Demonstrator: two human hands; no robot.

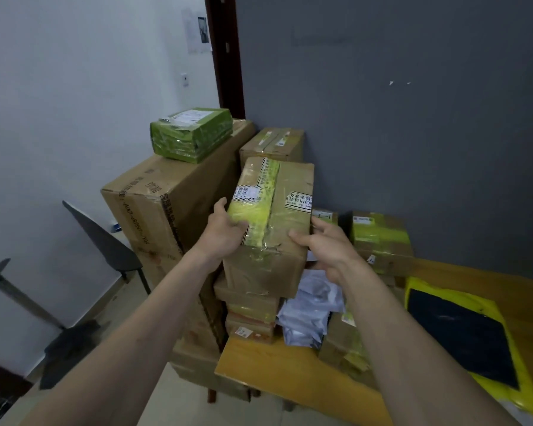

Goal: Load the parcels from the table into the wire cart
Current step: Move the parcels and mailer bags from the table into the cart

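Up between the two hands sits a cardboard parcel [271, 229] banded with yellow-green tape and black-striped warning labels, its near end tilted down toward the person. The left hand [225, 230] clasps its left edge, thumb over the taped top and fingers hidden behind the side. The right hand [326, 247] holds the right corner, thumb lying across the top, fingers curled toward the far side. Under the hands, the parcel rests on a stack of smaller boxes [248, 305] at the edge of the wooden worktop [277, 367]. Just below the right hand lie grey plastic mailer bags [310, 315]; beyond it stand more yellow-taped boxes [382, 241] against the grey wall. Nearer, beside the right forearm, lies a yellow bag with a dark panel [462, 327]. Left of the left hand stands a tall carton [166, 204], with a green wrapped package [191, 133] on top.
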